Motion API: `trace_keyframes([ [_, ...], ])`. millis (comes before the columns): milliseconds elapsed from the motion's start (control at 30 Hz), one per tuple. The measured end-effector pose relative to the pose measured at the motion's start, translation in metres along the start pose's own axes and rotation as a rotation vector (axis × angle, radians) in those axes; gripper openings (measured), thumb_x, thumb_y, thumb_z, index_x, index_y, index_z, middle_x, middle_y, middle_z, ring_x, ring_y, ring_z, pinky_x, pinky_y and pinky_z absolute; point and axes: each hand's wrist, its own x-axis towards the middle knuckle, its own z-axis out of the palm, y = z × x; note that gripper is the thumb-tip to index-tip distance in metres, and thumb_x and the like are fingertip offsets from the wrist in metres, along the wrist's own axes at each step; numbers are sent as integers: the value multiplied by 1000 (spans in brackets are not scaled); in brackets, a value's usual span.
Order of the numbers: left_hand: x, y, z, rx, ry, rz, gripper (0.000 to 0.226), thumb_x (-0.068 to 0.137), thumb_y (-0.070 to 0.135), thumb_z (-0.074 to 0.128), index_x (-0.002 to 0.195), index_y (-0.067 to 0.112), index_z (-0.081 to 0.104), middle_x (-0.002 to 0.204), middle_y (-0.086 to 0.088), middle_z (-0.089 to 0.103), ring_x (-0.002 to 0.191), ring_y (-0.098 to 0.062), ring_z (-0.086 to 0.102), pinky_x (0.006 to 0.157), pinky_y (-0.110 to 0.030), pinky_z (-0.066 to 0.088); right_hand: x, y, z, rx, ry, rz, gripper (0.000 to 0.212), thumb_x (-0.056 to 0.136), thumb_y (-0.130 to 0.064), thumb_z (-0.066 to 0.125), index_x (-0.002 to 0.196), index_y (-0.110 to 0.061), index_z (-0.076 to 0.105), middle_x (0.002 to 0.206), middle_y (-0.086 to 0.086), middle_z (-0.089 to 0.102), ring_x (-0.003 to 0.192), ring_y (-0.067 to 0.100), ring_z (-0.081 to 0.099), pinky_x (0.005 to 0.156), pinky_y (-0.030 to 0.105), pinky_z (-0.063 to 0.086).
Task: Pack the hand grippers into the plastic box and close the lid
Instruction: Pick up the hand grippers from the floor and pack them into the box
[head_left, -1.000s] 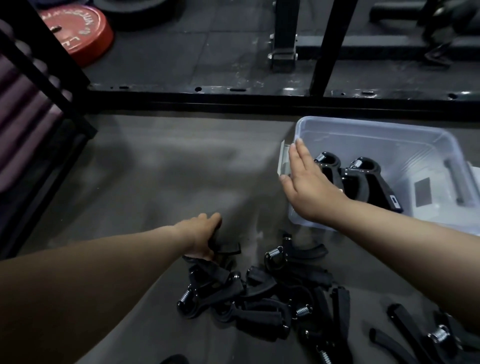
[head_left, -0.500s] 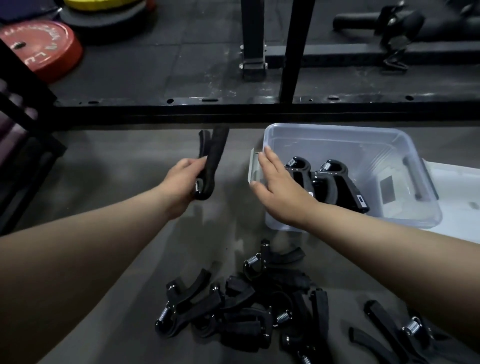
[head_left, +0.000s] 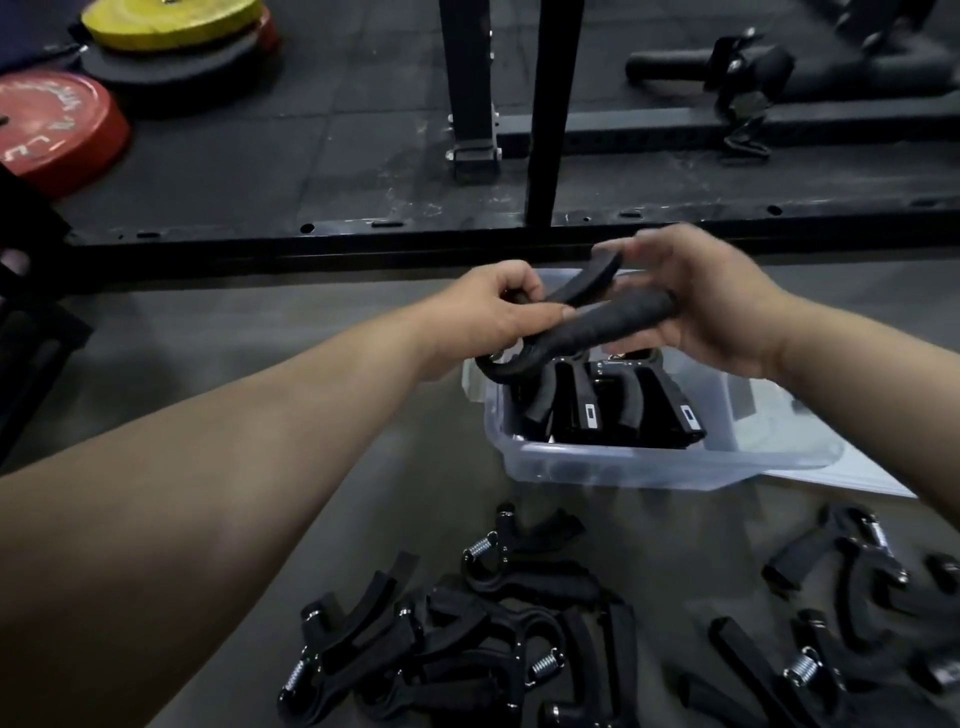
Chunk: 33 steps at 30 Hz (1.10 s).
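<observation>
A black hand gripper (head_left: 597, 318) is held in the air over the clear plastic box (head_left: 623, 467). My left hand (head_left: 488, 317) grips its spring end, and my right hand (head_left: 711, 306) holds the two handle ends. Inside the box, at its left side, a few black hand grippers (head_left: 613, 410) stand packed together. A pile of several loose hand grippers (head_left: 467, 649) lies on the grey floor in front of the box, with more hand grippers (head_left: 857, 623) to the right. The box's flat lid (head_left: 857, 475) lies under or beside its right end.
A black steel rack frame (head_left: 363, 234) runs across just behind the box, with uprights (head_left: 545, 104) rising from it. Red (head_left: 47, 130) and yellow (head_left: 166, 21) weight plates lie at the far left. A black shelf edge (head_left: 26, 312) stands on the left.
My left hand lifted a hand gripper from the pile and carried it right, over the box. My right hand left the box's edge and took hold of the gripper's handles.
</observation>
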Motion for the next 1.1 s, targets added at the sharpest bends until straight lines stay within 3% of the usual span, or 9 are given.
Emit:
trace_keyframes([
  [67, 4, 0, 5, 80, 22, -9, 30, 74, 39, 80, 80, 23, 55, 66, 3, 53, 58, -12, 47, 54, -27, 38, -5, 3, -9, -336, 43, -115, 40, 93, -32, 60, 132, -27, 52, 128, 13, 61, 111, 23, 64, 89, 35, 54],
  [133, 5, -3, 10, 125, -14, -2, 33, 71, 41, 81, 79, 25, 54, 66, 7, 54, 57, -10, 48, 51, -26, 40, -14, 3, -12, -905, -39, -228, 69, 84, -56, 66, 143, -34, 40, 138, -4, 51, 124, 9, 53, 104, 32, 45],
  [233, 4, -3, 14, 336, -121, 21, 36, 69, 38, 83, 86, 23, 55, 75, 8, 53, 62, -8, 50, 55, -26, 46, -18, 9, -10, -1700, -104, -385, 103, 65, -83, 55, 149, -29, 28, 144, -5, 40, 134, 18, 38, 113, 36, 31],
  [333, 4, -1, 19, 291, -132, 52, 30, 75, 30, 80, 85, 20, 54, 69, 14, 53, 61, -7, 49, 57, -26, 46, -17, 26, -4, -1887, -91, -491, 110, 65, -71, 65, 150, -15, 24, 138, 3, 42, 128, 26, 42, 107, 36, 32],
  [467, 6, 8, 24, 27, -35, -70, 12, 92, 29, 61, 94, 17, 60, 76, 1, 52, 54, -10, 45, 49, -23, 41, -13, 42, -8, -1724, -83, -471, 99, 76, -48, 63, 152, -8, 15, 134, 6, 46, 125, 26, 42, 102, 36, 38],
  [600, 12, 9, 17, -264, 93, -219, 35, 101, 39, 38, 118, 14, 56, 94, -13, 55, 67, -22, 57, 63, -35, 50, -18, 40, -15, -1257, 4, -306, 44, 92, -38, 60, 129, -25, 40, 111, -7, 62, 96, 16, 61, 82, 36, 50],
  [667, 17, -6, 16, -101, 243, -99, 29, 100, 29, 40, 113, 11, 60, 100, -12, 62, 78, -21, 59, 73, -36, 50, -19, 38, -13, -841, 117, -174, 22, 97, -33, 56, 114, -20, 51, 94, -2, 66, 79, 16, 65, 73, 39, 56],
  [800, 17, -45, 26, 303, 442, 83, 32, 88, 8, 46, 114, 11, 65, 118, -2, 60, 112, -15, 53, 101, -27, 39, -8, 32, -9, -33, 208, 163, 29, 100, -29, 53, 114, -6, 62, 97, 7, 70, 87, 30, 73, 78, 48, 60],
  [1100, 7, -76, 47, 581, 513, 235, 52, 75, 4, 35, 122, 2, 58, 132, -11, 51, 128, -24, 39, 112, -28, 24, 19, 68, 8, 6, 337, 393, 31, 102, -31, 49, 118, -8, 62, 102, 7, 75, 85, 18, 74, 61, 29, 56],
])
